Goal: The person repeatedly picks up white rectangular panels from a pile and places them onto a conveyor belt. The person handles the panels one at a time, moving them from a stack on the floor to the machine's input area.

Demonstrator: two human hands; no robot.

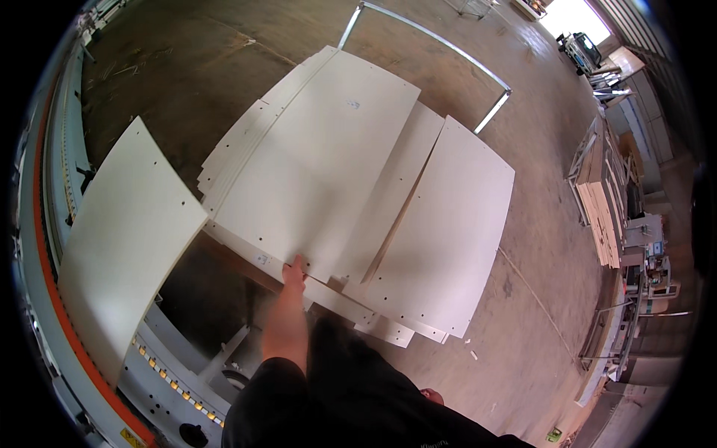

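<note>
In the head view, the left hand (295,274) touches the near edge of the white panel stack (321,164); whether it pinches a sheet, I cannot tell. Nearer the person than the stack, the right hand (432,396) is mostly hidden, its state unclear. A separate panel (134,231) sits left of the stack.

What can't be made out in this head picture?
All in the head view:
- Right hand: mostly hidden by the black shirt; its grip can't be told.
- Left hand: too small to tell whether it grips or only touches the white panels.
- Orange-edged machine: cut off by the dark rim.
- Doorway: glare hides the outside.
</note>
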